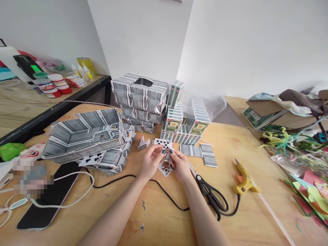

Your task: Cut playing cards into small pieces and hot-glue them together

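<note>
Over the middle of the table, my left hand (151,161) and my right hand (180,164) meet, fingertips pinched on a playing card (167,157) that they mostly cover. A queen card (165,168) shows below the fingers; whether it is held or lies on the table I cannot tell. Just behind the hands lies a spade card (159,141). To the left of it stands a small folded card piece (143,144). Right of my right hand, patterned card backs (191,150) lie joined in a strip, with another pair of cards (208,155) at its end.
Black-handled scissors (211,196) and a yellow glue gun (244,181) lie to the right. Boxed card decks (200,128) stand behind. Left are an open card-covered box (84,136), stacked card-covered boxes (140,99), a phone (51,194) and cables. Coloured scraps (311,194) fill the right edge.
</note>
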A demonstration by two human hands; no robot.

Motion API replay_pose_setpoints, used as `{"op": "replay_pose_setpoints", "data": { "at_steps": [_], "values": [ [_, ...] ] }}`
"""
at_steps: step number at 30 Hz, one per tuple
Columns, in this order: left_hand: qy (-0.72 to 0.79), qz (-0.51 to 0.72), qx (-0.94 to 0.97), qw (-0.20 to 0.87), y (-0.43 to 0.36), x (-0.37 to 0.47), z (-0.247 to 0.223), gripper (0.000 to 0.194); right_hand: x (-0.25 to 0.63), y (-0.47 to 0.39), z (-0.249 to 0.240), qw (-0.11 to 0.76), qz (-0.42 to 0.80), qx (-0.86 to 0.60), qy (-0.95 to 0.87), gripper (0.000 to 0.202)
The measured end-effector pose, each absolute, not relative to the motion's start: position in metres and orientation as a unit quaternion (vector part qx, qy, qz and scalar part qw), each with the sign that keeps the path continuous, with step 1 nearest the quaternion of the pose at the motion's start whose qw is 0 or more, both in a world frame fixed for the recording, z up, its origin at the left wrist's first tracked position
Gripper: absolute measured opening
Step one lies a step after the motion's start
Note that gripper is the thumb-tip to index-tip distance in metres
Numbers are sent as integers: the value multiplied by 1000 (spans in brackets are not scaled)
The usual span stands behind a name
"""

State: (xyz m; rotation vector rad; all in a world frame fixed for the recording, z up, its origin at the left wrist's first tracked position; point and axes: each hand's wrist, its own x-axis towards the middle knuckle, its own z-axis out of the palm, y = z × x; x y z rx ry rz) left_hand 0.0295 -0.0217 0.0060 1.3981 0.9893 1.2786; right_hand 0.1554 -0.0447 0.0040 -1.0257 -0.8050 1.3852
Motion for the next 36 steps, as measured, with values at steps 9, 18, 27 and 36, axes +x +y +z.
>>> {"op": "replay_pose_setpoints", "data": {
  "at_steps": [9,18,27,36],
  "values": [
    [419,506,603,452,-17,26,9,20,150,-48,5,527,575,-445,-441,34],
    [451,481,511,551,-17,28,12,17,152,-49,5,489,601,-440,-455,31],
    [289,414,326,799,-15,23,16,30,146,-52,13,503,685,-371,-374,29],
    [282,394,351,801,-14,20,14,27,147,-55,16,475,749,-316,-337,26]
  ]
}}
